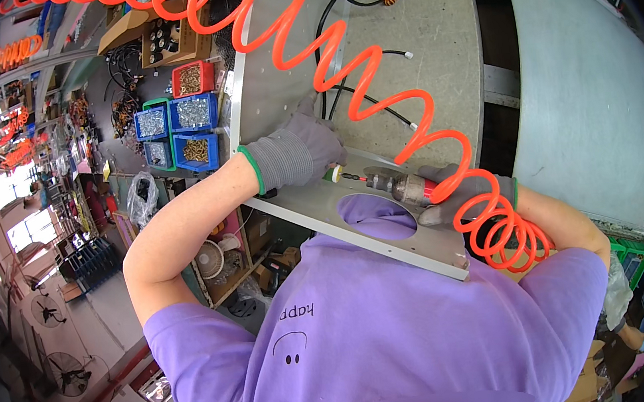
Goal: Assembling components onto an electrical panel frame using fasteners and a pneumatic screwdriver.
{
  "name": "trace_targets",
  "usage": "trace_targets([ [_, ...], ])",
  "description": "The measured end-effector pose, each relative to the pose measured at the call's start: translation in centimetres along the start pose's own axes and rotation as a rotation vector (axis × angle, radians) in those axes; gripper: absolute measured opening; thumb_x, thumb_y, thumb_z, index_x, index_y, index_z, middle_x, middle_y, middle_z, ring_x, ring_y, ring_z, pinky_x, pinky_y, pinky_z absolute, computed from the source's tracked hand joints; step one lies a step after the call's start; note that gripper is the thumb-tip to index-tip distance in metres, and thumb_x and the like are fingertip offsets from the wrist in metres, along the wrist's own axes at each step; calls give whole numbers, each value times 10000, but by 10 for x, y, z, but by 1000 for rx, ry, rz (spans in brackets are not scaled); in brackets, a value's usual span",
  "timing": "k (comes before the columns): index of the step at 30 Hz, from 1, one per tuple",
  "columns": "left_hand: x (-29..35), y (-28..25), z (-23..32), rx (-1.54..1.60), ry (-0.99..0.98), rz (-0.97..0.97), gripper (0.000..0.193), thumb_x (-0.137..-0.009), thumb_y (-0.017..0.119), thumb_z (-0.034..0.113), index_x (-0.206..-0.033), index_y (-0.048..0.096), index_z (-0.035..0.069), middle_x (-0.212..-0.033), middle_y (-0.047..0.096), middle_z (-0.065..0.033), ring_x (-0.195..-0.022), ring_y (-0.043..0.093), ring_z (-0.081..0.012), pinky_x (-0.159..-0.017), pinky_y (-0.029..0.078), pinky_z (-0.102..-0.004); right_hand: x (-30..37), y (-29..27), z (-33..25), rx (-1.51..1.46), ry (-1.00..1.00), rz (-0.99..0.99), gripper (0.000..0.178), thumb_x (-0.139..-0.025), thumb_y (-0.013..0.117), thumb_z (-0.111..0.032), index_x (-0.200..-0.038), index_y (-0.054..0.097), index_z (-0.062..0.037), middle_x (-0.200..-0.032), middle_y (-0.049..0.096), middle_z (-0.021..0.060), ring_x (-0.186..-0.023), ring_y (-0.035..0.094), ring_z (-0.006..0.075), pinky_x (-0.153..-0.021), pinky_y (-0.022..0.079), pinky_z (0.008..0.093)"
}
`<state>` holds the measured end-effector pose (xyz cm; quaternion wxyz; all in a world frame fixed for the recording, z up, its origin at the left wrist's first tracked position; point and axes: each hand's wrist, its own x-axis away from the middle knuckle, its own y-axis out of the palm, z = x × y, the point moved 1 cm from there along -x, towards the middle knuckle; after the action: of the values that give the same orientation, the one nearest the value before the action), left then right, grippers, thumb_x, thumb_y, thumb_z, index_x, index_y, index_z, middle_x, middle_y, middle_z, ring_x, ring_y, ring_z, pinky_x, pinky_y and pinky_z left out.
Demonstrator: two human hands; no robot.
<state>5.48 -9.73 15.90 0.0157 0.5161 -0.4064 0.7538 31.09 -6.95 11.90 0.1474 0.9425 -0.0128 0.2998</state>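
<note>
My right hand (439, 207), in a grey glove, wraps round a power drill (410, 188) with a metal chuck and a red part. Its thin bit points left toward my left hand (314, 147). That hand wears a grey glove with a green cuff, and its fingers are curled. A small round white, yellow and green piece (335, 174) shows at its fingertips by the bit's tip; the grip itself is hidden. Beneath both hands lies a grey sheet-metal housing (307, 212), its near edge against my shirt. The housing's near face has a large round hole.
An orange coiled hose (350, 105) runs across the housing to my right hand. Black cables (374, 98) lie inside it. At left, blue bins (193, 112) and a red bin (192, 79) hold small fasteners. A pale panel (582, 89) stands at right. Another person's arm (632, 337) shows lower right.
</note>
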Motion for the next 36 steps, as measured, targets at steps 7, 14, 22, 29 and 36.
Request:
trace_targets([
  [7, 0, 1, -1, -24, 12, 16, 251, -799, 539, 159, -1008, 653, 237, -934, 618, 83, -1073, 542, -103, -1080, 99, -596, -1, 2, 6, -25, -68, 54, 228, -828, 664, -247, -913, 580, -54, -788, 562, 1, -720, 506, 102, -653, 431, 275],
  [14, 0, 3, -1, 21, -10, 11, 232, -805, 540, 174, -987, 662, 249, -950, 620, 86, -1052, 545, -101, -1090, 106, -582, -10, -1, 20, -115, -93, 6, 230, -828, 665, -255, -901, 587, -51, -787, 564, -5, -716, 505, 97, -648, 430, 270],
  [22, -1, -2, 1, 4, -40, -69, 222, -815, 538, 198, -994, 657, 252, -965, 620, 85, -1043, 548, -106, -1095, 104, -561, -7, 0, 8, -29, 3, 11, 244, -830, 664, -261, -897, 601, -34, -775, 570, -13, -710, 501, 79, -612, 430, 260],
  [29, 3, -2, 1, -21, -19, -18, 255, -823, 516, 194, -1037, 642, 246, -991, 612, 81, -1065, 536, -108, -1086, 126, -534, -3, 1, 19, -144, -27, -30, 251, -833, 664, -262, -903, 597, -31, -769, 562, -6, -687, 489, 81, -613, 432, 274],
  [36, 2, -1, 0, 17, 6, -7, 269, -817, 519, 180, -1048, 636, 253, -989, 609, 80, -1068, 532, -99, -1084, 136, -527, -9, 2, 23, -89, -161, -70, 198, -847, 642, -226, -900, 590, -42, -769, 550, -14, -683, 474, 74, -608, 426, 267],
])
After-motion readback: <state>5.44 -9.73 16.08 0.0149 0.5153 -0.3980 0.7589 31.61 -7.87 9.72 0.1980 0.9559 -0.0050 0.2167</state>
